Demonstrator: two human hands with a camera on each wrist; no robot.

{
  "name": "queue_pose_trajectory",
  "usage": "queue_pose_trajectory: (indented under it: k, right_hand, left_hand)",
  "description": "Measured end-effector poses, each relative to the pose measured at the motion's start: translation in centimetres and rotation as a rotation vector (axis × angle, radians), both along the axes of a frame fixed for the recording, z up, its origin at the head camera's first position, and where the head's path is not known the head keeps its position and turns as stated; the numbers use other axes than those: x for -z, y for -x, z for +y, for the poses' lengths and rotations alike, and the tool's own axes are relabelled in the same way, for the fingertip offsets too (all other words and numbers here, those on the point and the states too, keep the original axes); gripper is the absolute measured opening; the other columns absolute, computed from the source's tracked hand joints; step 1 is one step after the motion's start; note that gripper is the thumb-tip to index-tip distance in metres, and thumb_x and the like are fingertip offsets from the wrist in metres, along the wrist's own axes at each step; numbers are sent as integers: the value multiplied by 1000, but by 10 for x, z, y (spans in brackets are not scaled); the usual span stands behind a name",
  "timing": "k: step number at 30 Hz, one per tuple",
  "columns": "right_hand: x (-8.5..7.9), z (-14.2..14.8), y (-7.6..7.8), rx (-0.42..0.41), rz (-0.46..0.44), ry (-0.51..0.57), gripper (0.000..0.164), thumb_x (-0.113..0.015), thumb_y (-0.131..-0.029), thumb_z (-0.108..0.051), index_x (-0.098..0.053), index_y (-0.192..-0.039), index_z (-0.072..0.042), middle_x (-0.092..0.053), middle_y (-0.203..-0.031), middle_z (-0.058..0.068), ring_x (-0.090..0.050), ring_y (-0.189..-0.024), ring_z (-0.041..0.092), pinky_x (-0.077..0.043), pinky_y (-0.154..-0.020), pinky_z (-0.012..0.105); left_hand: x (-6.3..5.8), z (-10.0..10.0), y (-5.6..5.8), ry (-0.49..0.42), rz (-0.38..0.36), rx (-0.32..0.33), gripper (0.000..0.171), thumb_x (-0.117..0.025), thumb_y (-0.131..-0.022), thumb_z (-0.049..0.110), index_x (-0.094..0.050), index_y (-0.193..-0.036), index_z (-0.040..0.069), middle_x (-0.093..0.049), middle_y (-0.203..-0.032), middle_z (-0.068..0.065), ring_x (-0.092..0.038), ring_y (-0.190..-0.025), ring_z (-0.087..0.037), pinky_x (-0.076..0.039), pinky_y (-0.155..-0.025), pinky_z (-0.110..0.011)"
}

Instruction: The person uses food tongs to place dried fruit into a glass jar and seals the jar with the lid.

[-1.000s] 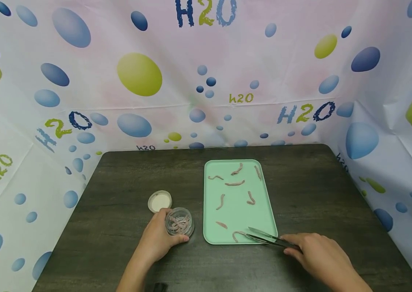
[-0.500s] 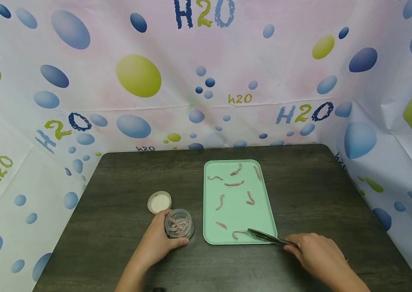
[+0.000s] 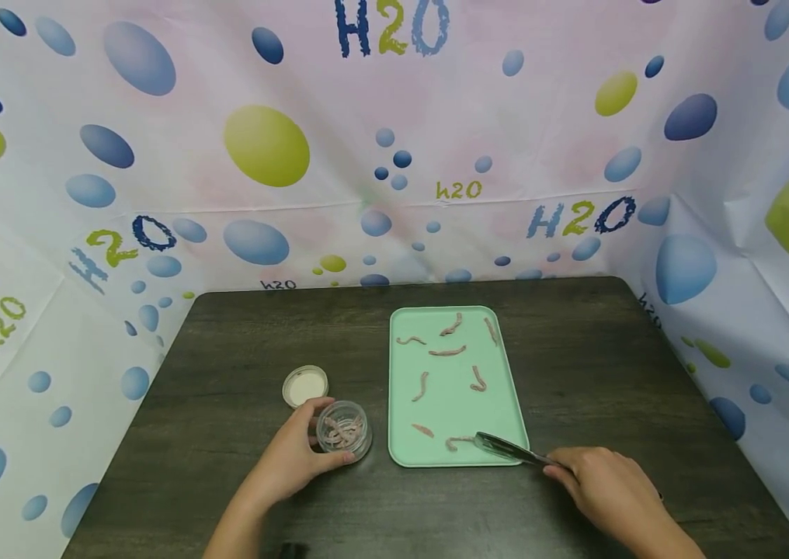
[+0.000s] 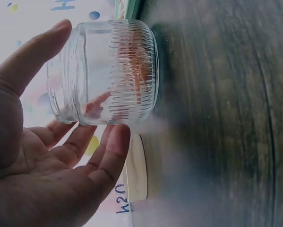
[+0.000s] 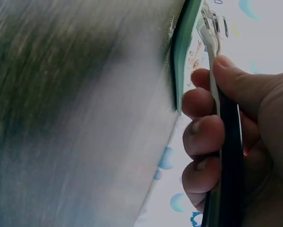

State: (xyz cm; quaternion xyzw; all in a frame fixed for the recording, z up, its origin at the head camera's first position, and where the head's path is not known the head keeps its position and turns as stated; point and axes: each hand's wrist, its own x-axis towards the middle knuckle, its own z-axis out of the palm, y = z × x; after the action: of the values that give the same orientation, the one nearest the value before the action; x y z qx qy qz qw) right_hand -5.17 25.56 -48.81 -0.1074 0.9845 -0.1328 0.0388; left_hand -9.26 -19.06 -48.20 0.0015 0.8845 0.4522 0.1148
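My left hand (image 3: 290,458) holds a small uncovered glass jar (image 3: 343,431) standing on the table, thumb at one side and fingers at the other. Pinkish worm-like strips (image 3: 342,432) lie inside the jar. My right hand (image 3: 607,489) grips dark-handled metal tweezers (image 5: 230,151), thumb on top and fingers curled around them. The tweezers' tips, nearly together, meet the end of a curved pinkish strip (image 3: 457,442) low on the pale green tray (image 3: 450,411). Whether they pinch it is too small to tell. Several similar strips lie apart across the tray.
A round pale lid (image 3: 306,387) lies on the dark wood table (image 3: 262,334) behind the jar. Just right of the jar is the tray's left rim. A white printed sheet (image 3: 338,93) hangs behind and beside the table. Something small and dark (image 3: 293,550) shows at the front edge.
The tweezers' arms, spread apart a second ago, have come together at the curved strip's end. My left fingers have shifted slightly on the jar, which stays in place.
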Motion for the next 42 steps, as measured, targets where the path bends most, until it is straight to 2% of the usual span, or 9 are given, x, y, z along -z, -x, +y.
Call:
queue_pose_trajectory:
  k: [7,14,19,23,28,32,37,42]
  right_hand:
    - [1,1,1,9,23,30,7,-84,-96,-29,-83,-101,-25,-81,-92,-12,-69,-70,3,-49,-55,23]
    - [-1,-4,3,5,129,43,6,-86,-93,-25,-82,-97,-25,-77,-81,-13,-57,-61,-5,-38,-50,21]
    - [-4,-11,5,-5,190,54,7,-87,-92,-24,-83,-96,-25,-78,-83,-13,-63,-63,-2,-42,-51,21]
    - [-7,-19,9,-19,201,61,6,-87,-93,-25,-82,-97,-26,-79,-85,-15,-65,-65,-1,-43,-52,21]
    - [-14,-32,16,-54,247,81,8,-86,-93,-24,-81,-94,-30,-76,-82,-18,-61,-63,-3,-42,-52,22]
    - [-22,-47,20,-86,287,89,9,-87,-92,-23,-82,-95,-29,-79,-86,-16,-69,-69,0,-49,-55,22]
    - [-28,-69,24,-134,327,120,9,-88,-91,-20,-83,-96,-26,-81,-89,-14,-71,-72,1,-49,-55,21]
    - [-29,-89,26,-213,390,134,10,-88,-90,-23,-80,-92,-27,-78,-86,-18,-64,-66,-4,-45,-53,19]
  left_hand:
    - [4,-5,3,-18,-13,23,96,-101,-77,26,-50,-157,10,-64,-142,-14,-71,-109,-23,-64,-92,-42]
    - [1,-8,3,14,-23,17,94,-102,-75,28,-55,-155,15,-68,-137,-10,-73,-107,-22,-64,-88,-42]
    - [-3,-7,2,41,-34,21,92,-102,-76,29,-55,-154,17,-67,-140,-9,-75,-105,-24,-65,-87,-44]
    - [-3,-6,2,50,-36,32,91,-101,-78,28,-54,-155,17,-65,-143,-10,-75,-103,-24,-65,-86,-44]
    - [-3,-6,4,44,-36,32,91,-101,-78,27,-55,-155,17,-66,-141,-11,-77,-99,-22,-65,-84,-43]
    - [-3,-7,4,32,-42,35,91,-101,-77,26,-55,-155,17,-67,-137,-12,-78,-94,-21,-65,-83,-41]
    - [-3,-8,3,19,-51,43,92,-101,-78,27,-53,-156,15,-67,-137,-15,-80,-95,-23,-66,-84,-41]
    - [-2,-10,2,6,-56,38,92,-101,-78,26,-53,-156,14,-68,-136,-16,-80,-95,-22,-66,-84,-40]
